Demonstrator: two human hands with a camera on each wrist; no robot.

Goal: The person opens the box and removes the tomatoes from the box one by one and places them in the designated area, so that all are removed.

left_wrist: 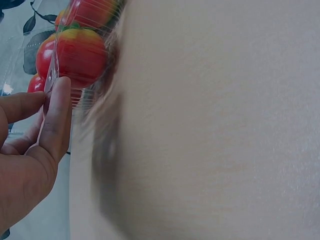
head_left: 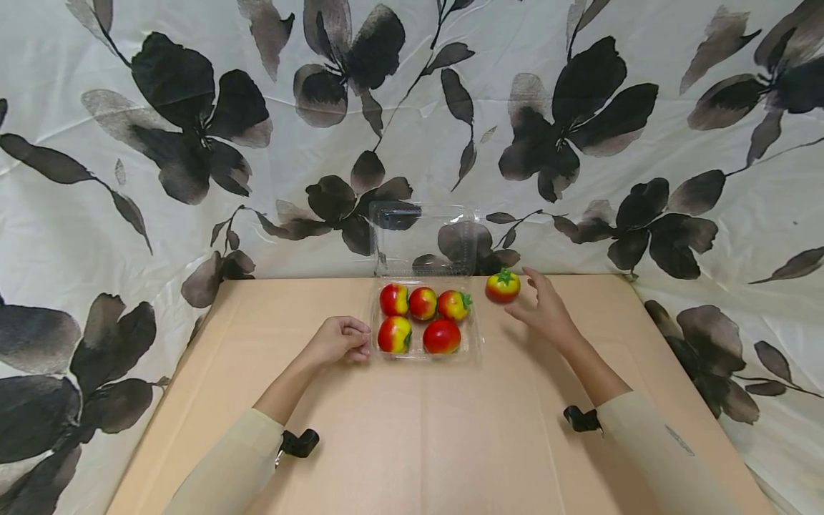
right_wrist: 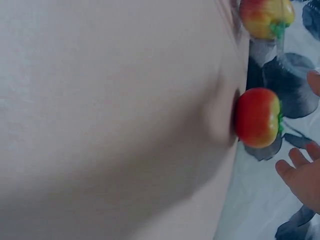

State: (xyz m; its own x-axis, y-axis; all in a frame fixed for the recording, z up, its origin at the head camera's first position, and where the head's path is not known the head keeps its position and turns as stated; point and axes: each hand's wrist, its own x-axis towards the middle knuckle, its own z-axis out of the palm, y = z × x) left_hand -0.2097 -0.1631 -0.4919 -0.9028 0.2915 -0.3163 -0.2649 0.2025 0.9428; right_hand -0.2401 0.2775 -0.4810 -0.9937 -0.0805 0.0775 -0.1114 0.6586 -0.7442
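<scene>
A clear plastic clamshell box (head_left: 417, 353) stands on the table with its transparent lid (head_left: 425, 239) raised at the back. Inside sit several red-and-yellow tomato-like fruits (head_left: 441, 336), some showing green leafy tops. My left hand (head_left: 337, 339) pinches the box's left edge between thumb and fingers, as the left wrist view shows with the clear rim (left_wrist: 53, 70). Outside the box, to its right, one loose tomato-like fruit (head_left: 503, 287) lies near the table's far edge. Around its right side my right hand (head_left: 543, 309) is spread, fingers apart from the fruit in the right wrist view (right_wrist: 305, 175).
The light wooden-coloured table (head_left: 425, 436) reaches toward me. Behind its far edge hangs a white cloth (head_left: 444, 157) printed with dark flowers. Dark small devices (head_left: 300, 443) are strapped at both wrists, next to the pale sleeves.
</scene>
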